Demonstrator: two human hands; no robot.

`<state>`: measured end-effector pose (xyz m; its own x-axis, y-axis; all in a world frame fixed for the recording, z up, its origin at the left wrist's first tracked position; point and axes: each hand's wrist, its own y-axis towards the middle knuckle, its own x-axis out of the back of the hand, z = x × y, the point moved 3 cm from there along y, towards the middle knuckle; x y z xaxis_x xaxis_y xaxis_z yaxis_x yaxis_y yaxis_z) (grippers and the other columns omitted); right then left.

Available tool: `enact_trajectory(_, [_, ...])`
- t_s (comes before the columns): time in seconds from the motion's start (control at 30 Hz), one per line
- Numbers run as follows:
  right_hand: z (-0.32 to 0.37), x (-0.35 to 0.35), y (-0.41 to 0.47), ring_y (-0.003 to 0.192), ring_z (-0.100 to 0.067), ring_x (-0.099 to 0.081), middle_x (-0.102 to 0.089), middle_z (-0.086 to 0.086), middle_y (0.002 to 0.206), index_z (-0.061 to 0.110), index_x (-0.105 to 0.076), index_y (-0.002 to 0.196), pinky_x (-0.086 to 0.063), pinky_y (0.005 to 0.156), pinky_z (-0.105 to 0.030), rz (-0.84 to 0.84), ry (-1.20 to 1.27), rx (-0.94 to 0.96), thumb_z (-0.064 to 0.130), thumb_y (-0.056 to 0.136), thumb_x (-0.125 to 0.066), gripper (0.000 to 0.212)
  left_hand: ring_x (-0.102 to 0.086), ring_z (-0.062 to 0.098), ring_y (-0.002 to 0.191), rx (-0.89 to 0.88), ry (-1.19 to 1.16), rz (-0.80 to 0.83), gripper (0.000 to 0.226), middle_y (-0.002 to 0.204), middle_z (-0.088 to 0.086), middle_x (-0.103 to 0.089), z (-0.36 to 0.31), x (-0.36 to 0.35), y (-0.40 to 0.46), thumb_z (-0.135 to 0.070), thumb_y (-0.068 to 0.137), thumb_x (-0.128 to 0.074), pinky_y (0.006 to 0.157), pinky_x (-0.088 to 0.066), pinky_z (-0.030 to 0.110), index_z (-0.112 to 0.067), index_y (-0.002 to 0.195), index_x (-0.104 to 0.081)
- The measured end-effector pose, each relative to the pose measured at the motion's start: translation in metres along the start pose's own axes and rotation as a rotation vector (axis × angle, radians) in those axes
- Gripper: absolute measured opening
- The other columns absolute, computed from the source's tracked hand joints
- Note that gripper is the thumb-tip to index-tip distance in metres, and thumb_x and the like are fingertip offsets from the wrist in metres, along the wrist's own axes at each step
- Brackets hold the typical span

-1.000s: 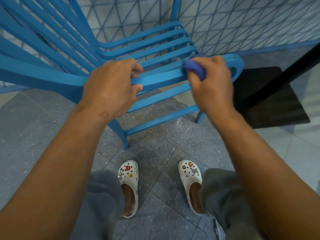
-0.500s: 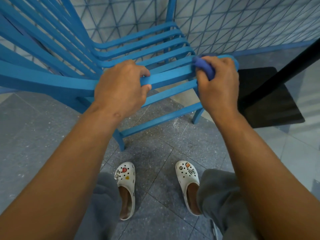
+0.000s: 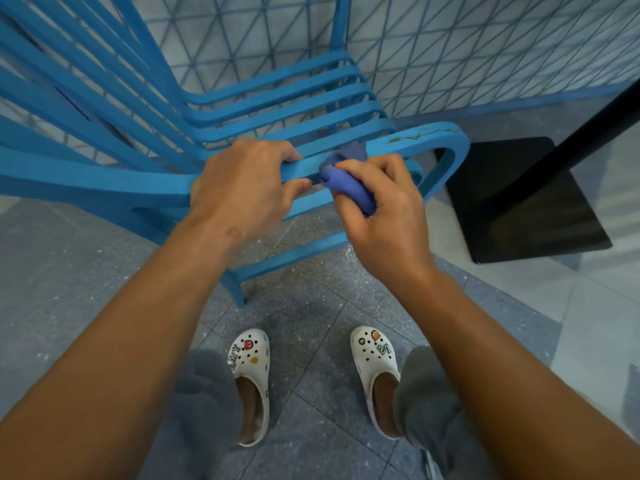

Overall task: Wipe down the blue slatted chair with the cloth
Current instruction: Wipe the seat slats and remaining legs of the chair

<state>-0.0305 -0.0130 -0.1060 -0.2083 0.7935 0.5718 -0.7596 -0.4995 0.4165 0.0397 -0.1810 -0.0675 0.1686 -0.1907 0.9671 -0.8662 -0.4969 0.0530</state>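
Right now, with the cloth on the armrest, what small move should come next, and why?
Probably slide the right hand with the cloth outward along the armrest toward its curved end. Brownish marks show there, past the cloth, while the left hand grips the same rail and steadies the chair.

I see grey speckled floor tiles [image 3: 304,327] carrying the blue chair [image 3: 277,98] at twelve o'clock, a black base plate [image 3: 526,209] at two.

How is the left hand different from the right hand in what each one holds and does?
The left hand grips a slat of the blue slatted chair bare; the right hand holds the bunched blue cloth. The left hand steadies; the right hand presses cloth on the slat. Both are curled.
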Motion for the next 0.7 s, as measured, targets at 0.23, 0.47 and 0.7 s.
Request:
enact_trajectory(0.23, [0.007, 0.005, -0.022, 0.086, -0.016, -0.06, -0.058, 0.001, 0.106, 0.021, -0.073, 0.12, -0.053, 0.073, -0.042, 0.055, 0.032, 0.01, 0.03, 0.095, -0.07, 0.026, -0.062, 0.023, 0.104, 0.023, -0.082, 0.11, 0.036, 0.109, -0.007, -0.069, 0.026, 0.014, -0.017, -0.055, 0.085, -0.072, 0.091, -0.052, 0.046, -0.035, 0.115, -0.067])
enact_trajectory(0.47, [0.006, 0.042, -0.022, 0.099, -0.009, -0.059, -0.062, 0.001, 0.108, 0.025, -0.069, 0.123, -0.052, 0.085, -0.036, -0.002, 0.058, -0.075, 0.024, 0.093, -0.072, 0.03, -0.062, 0.02, 0.093, 0.006, -0.083, 0.19, 0.024, 0.092, -0.013, -0.063, 0.039, 0.024, -0.029, -0.041, 0.085, -0.077, 0.086, -0.051, 0.04, -0.03, 0.105, -0.067])
enact_trajectory(0.7, [0.007, 0.026, -0.015, 0.091, -0.011, -0.058, -0.055, 0.003, 0.109, 0.031, -0.07, 0.121, -0.055, 0.076, -0.043, 0.012, -0.04, -0.102, 0.029, 0.094, -0.068, 0.028, -0.053, 0.016, 0.099, -0.131, -0.137, 0.051, 0.027, 0.102, -0.009, -0.056, 0.015, 0.009, -0.029, -0.032, 0.087, -0.075, 0.088, -0.044, 0.035, -0.026, 0.112, -0.068])
